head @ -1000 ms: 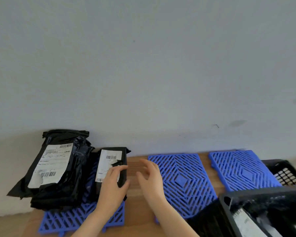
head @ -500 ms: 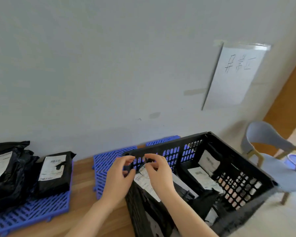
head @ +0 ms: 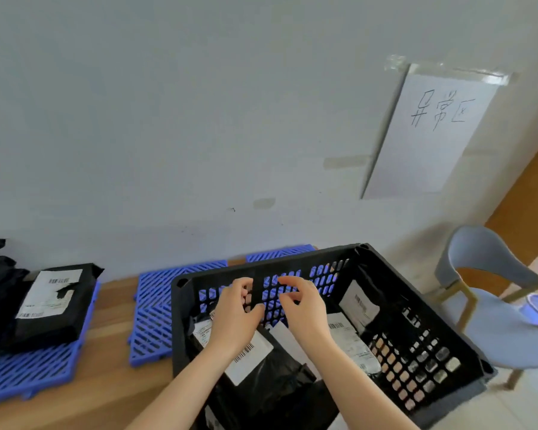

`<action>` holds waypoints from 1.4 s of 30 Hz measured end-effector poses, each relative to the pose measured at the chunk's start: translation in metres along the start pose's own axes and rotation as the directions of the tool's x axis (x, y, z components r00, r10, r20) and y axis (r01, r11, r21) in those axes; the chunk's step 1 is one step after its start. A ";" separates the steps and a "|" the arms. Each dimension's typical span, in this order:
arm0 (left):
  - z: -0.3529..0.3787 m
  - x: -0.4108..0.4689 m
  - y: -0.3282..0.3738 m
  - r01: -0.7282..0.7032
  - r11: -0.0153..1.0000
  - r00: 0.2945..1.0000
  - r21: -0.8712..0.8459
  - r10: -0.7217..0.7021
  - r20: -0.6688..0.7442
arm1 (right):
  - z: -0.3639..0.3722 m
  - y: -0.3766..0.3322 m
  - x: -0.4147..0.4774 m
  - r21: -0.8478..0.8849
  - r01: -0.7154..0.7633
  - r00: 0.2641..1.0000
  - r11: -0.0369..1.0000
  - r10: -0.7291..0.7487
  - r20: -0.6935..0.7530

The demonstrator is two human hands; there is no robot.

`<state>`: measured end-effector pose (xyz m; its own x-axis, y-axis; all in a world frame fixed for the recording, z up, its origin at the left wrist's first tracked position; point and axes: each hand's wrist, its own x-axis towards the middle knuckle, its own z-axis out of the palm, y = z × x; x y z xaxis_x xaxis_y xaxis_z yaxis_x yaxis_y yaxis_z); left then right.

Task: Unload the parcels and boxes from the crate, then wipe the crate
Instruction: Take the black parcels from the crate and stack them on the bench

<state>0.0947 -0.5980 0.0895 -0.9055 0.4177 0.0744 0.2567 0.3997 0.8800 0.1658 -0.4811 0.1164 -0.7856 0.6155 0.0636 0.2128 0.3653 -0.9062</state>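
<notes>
While several parcels are already laid out on the blue grid mats [head: 35, 370] at the left, the unloading is judged only partly done. Head view: one flat black parcel with a white label [head: 52, 304] is seen resting on the left mat, with more black bags at the frame's left edge, touching it. A second mat [head: 156, 308] lies bare between that pile and the crate. The black crate [head: 416, 339], perforated on its walls, stands at the right end of the wooden surface [head: 106, 311]. Inside it at least four black poly-bag parcels with barcoded labels are counted, one [head: 261, 364] directly beneath the wrists, another [head: 359, 302] propped against the far right wall. No boxes can be made out. Left hand [head: 235, 311] and right hand [head: 302, 305] are held over the crate's interior, fingers loosely curled, nothing gripped in either. Wiping is not begun; no cloth is visible. Parcel film looks thin, crumpled, glossy; slippage under a light pinch is thought likely.
</notes>
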 end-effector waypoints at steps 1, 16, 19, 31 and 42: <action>0.003 0.006 -0.002 0.029 1.000 0.999 0.004 -0.029 -0.021 | 0.002 0.004 0.010 -0.016 -0.003 0.999 1.000 0.003 0.035; 0.023 -0.025 -0.009 0.445 0.730 0.895 0.520 -0.377 -0.237 | 0.032 0.063 0.063 -0.326 0.077 0.759 0.942 0.156 0.632; 0.037 -0.045 -0.003 0.619 0.601 0.773 0.507 -0.579 -0.259 | 0.027 0.073 0.058 -0.356 0.182 0.651 0.917 0.159 0.742; 0.061 -0.059 0.017 0.739 0.617 0.674 0.271 -0.671 -0.310 | 0.002 0.086 0.055 -0.094 0.129 0.542 0.987 0.009 0.840; 0.047 -0.062 0.054 0.486 0.817 0.767 0.311 -0.228 -0.600 | -0.028 0.032 0.052 0.229 0.220 0.720 0.948 -0.316 0.618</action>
<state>0.1802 -0.5636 0.1105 -0.9557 -0.2599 0.1383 -0.1250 0.7834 0.6088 0.1481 -0.4177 0.1030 -0.9918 -0.1038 0.0741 -0.1040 0.3215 -0.9412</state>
